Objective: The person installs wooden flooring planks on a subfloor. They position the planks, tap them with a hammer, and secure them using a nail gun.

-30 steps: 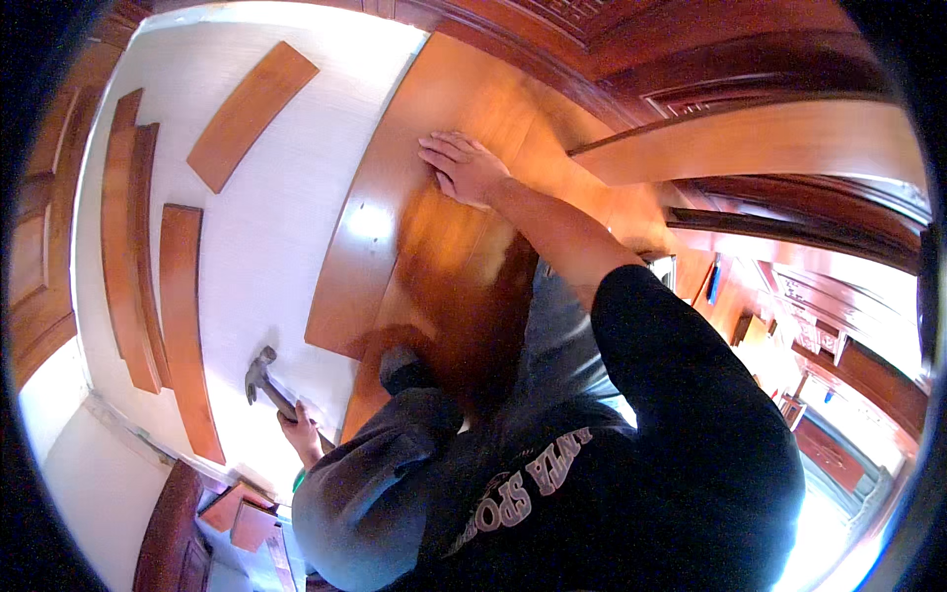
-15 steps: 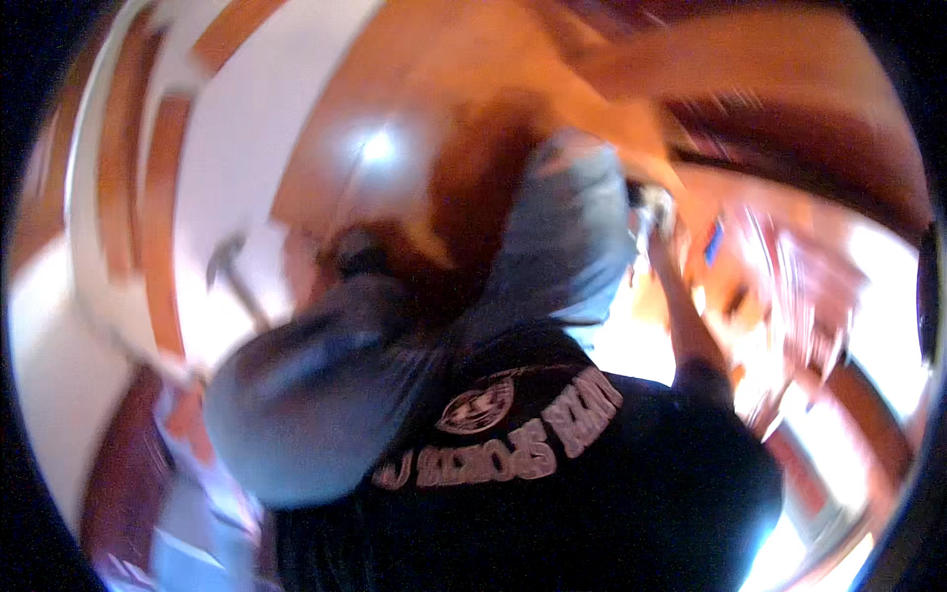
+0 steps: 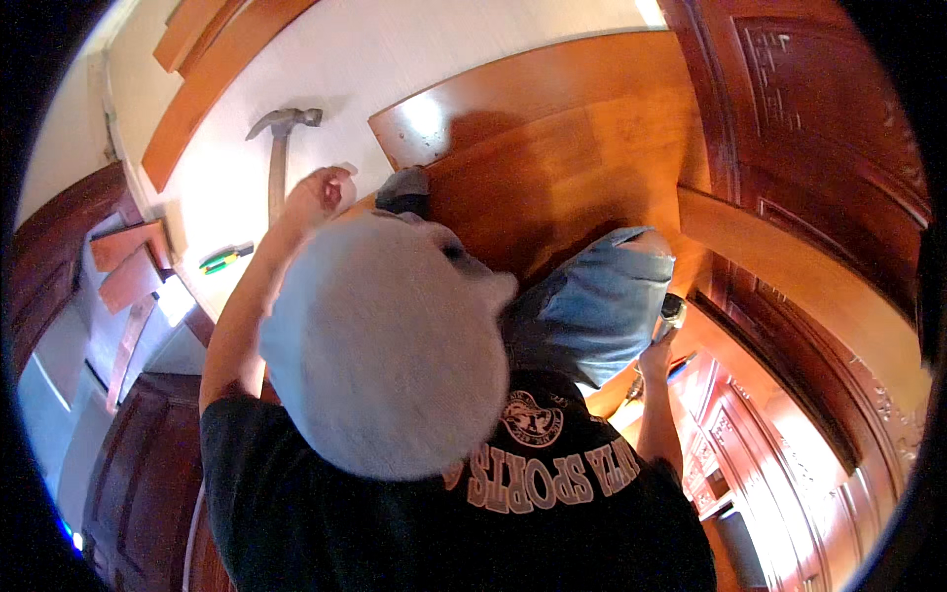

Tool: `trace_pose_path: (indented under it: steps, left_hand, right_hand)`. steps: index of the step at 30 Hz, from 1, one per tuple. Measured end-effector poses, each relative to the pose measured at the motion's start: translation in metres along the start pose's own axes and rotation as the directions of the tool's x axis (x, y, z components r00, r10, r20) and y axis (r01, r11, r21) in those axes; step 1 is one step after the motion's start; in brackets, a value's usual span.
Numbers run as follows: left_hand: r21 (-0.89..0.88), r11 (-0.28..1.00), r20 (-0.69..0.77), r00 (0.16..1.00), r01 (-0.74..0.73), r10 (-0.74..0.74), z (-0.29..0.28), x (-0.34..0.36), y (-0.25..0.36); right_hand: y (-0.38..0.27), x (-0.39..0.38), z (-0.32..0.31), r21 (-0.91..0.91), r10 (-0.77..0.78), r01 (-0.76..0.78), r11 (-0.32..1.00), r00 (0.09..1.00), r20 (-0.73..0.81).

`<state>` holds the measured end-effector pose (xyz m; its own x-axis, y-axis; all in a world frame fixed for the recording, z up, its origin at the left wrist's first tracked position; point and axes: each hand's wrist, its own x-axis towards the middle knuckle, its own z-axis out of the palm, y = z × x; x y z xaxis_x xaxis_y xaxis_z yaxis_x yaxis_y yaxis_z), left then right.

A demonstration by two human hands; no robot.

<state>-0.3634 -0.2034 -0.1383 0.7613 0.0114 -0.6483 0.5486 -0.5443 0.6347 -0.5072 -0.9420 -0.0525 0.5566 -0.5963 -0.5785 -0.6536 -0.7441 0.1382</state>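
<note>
My left hand (image 3: 329,189) is over the pale surface at the left, fingers curled in; whether they pinch something small cannot be made out. Just beside it lies a claw hammer (image 3: 280,148), its handle running down behind my forearm. My right hand (image 3: 654,357), beyond my jeans-clad leg (image 3: 592,306), grips a tool with a dark round end and a pale ring (image 3: 673,310); its kind is unclear. A dark shoe (image 3: 402,189) rests by the edge of a glossy orange-brown wooden panel (image 3: 552,138). A large rounded grey shape (image 3: 385,345) covers much of the middle.
A hand tool with green and yellow handles (image 3: 225,259) lies left of my left forearm. Wooden strips (image 3: 212,84) are at the upper left, and cut wood pieces (image 3: 130,261) below them. Dark red carved panels (image 3: 829,99) and a long board (image 3: 779,286) stand on the right.
The view has turned and sharpened from a blur. My left hand and forearm now show plainly beside the hammer. My right hand still holds its tool beyond my leg.
</note>
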Motion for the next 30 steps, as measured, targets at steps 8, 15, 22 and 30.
trace_pose_path:
  steps: [8,15,22,30]
  left_hand:
    - [0.249,0.939,-0.315,0.897,-0.236,0.309,0.013,0.061,0.021]
    - [0.534,0.821,-0.740,0.581,0.201,0.339,-0.067,0.080,0.019]
    - [0.183,0.977,-0.382,0.924,0.111,-0.033,-0.054,0.041,-0.071]
    - [0.437,0.820,-0.210,0.845,-0.369,0.492,-0.034,0.171,0.000]
  right_hand:
    - [-0.114,-0.050,-0.195,0.198,-0.378,0.405,0.893,0.912,-0.158]
    - [-0.299,-0.130,-0.215,0.429,-0.374,0.351,0.832,0.927,-0.033]
    - [-0.398,-0.136,-0.166,0.606,-0.320,0.117,0.786,0.917,0.238]
    - [-0.477,-0.144,-0.145,0.496,-0.523,0.327,0.804,0.787,0.328]
